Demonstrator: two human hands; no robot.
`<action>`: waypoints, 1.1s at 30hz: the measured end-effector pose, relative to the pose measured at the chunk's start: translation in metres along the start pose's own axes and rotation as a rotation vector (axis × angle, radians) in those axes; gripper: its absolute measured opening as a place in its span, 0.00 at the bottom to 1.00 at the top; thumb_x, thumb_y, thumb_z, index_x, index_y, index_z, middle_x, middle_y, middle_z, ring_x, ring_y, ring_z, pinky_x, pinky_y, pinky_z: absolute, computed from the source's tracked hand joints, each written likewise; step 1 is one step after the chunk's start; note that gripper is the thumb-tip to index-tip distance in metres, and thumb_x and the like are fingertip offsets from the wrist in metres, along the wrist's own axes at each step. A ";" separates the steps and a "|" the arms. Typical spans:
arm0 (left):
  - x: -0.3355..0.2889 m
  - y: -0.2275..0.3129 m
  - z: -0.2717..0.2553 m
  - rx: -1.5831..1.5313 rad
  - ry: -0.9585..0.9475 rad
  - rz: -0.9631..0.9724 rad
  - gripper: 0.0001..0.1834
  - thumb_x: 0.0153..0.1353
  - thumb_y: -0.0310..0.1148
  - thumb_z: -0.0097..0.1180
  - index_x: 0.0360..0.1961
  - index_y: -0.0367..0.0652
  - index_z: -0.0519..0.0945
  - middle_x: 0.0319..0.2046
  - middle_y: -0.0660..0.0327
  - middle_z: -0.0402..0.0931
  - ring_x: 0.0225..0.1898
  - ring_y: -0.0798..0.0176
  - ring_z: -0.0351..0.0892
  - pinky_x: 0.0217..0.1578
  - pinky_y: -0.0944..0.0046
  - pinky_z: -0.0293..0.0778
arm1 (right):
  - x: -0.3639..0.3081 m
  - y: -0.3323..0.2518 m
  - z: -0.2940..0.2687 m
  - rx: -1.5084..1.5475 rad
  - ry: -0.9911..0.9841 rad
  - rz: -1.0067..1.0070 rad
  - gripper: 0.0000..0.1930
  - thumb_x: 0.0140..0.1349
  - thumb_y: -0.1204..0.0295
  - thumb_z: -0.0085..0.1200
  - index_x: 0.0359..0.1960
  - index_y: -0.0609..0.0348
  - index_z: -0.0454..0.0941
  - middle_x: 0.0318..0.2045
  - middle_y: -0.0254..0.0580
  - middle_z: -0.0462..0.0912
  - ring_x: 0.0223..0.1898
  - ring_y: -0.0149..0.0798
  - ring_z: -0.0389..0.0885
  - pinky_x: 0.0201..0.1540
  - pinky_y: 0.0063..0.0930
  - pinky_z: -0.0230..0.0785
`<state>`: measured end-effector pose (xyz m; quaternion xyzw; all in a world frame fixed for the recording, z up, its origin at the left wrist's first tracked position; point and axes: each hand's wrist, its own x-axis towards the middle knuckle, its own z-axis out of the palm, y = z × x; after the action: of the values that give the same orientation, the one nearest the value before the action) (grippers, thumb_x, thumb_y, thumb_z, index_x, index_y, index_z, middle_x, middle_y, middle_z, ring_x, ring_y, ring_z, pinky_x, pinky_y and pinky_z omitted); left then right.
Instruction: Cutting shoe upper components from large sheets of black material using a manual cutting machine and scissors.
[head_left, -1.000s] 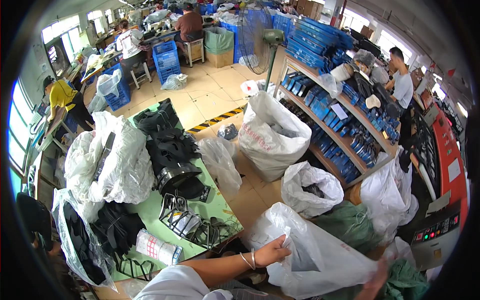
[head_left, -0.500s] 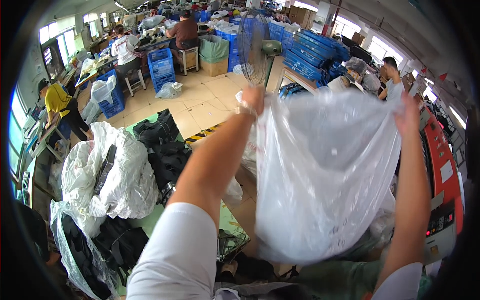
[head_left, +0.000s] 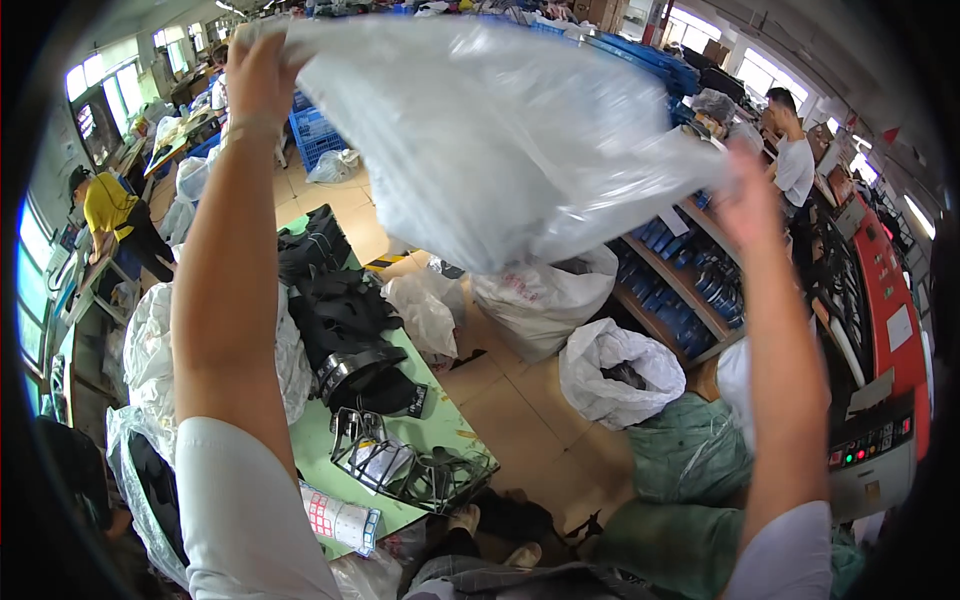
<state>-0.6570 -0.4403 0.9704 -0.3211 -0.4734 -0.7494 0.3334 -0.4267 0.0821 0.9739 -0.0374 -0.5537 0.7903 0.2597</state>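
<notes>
Left hand (head_left: 263, 75): fingers closed on one corner of a translucent white plastic bag (head_left: 480, 140); arm raised high, nearly straight; right hand (head_left: 747, 195): motion-blurred, apparently closed on the bag's opposite end; arm extended upward, hand lower than the left; bag: spread aloft between both, beyond the green table's (head_left: 445, 418) right edge; black pieces (head_left: 338, 300): heaped along that edge.
</notes>
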 end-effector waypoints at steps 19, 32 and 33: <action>-0.510 -0.226 -0.024 1.767 -1.287 -0.802 0.11 0.62 0.34 0.42 0.37 0.53 0.80 0.33 0.60 0.83 0.38 0.57 0.82 0.48 0.56 0.63 | -0.617 0.171 -0.332 -1.013 0.322 1.340 0.06 0.57 0.73 0.52 0.30 0.63 0.78 0.20 0.39 0.78 0.24 0.32 0.78 0.25 0.28 0.73; -0.526 -0.222 0.047 1.815 -1.441 -0.749 0.28 0.61 0.38 0.44 0.63 0.50 0.59 0.43 0.56 0.80 0.48 0.54 0.78 0.59 0.51 0.55 | -0.737 0.186 -0.219 -1.169 -0.070 1.477 0.20 0.61 0.72 0.47 0.55 0.65 0.72 0.46 0.51 0.79 0.45 0.44 0.78 0.49 0.37 0.70; -0.523 -0.217 0.064 1.731 -1.466 -0.812 0.38 0.60 0.38 0.45 0.70 0.51 0.47 0.44 0.54 0.79 0.49 0.53 0.78 0.59 0.49 0.56 | -0.744 0.184 -0.218 -1.119 -0.016 1.500 0.15 0.59 0.65 0.48 0.42 0.62 0.77 0.33 0.48 0.79 0.34 0.42 0.80 0.39 0.37 0.72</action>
<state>-0.5216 -0.2069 0.4680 -0.1683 -0.9627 0.1266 -0.1699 0.2222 -0.1135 0.5555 -0.4991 -0.6865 0.3702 -0.3776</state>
